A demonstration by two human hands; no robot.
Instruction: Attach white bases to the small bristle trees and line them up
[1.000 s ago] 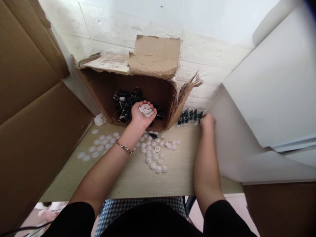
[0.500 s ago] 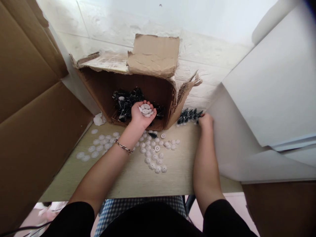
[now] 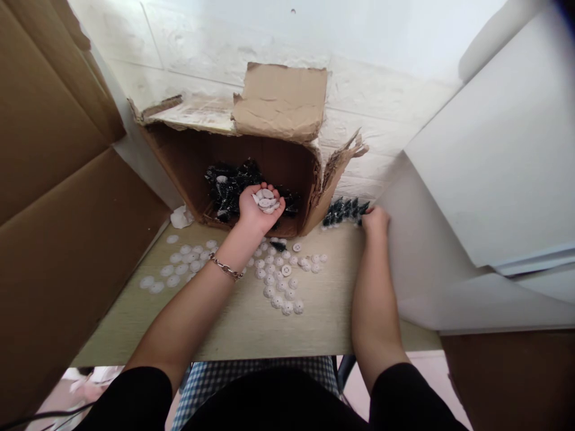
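Observation:
My left hand (image 3: pixel 258 212), palm up, is cupped around several small white round bases (image 3: pixel 266 200) in front of the opening of a cardboard box (image 3: pixel 162 161). Behind it in the box lie dark green miniature trees (image 3: pixel 233 182) with pale tips. At the right, my right hand (image 3: pixel 376 220) has its fingers closed at the end of a row of small standing trees (image 3: pixel 345 211); a tree at its fingertips is mostly hidden. More white bases (image 3: pixel 278 286) are scattered on the table, with one small tree (image 3: pixel 278 246) lying among them.
Flat white discs (image 3: pixel 175 258) lie on the left of the table (image 3: pixel 323 323). A crumpled white scrap (image 3: pixel 181 217) sits by the box corner. Large cardboard (image 3: pixel 67 257) stands at the left, white panels (image 3: pixel 494 179) at the right, and a white brick-patterned wall (image 3: pixel 372 90) behind.
Hardly anything differs. My left hand stays cupped around the white bases, and my right hand keeps its place at the end of the tree row.

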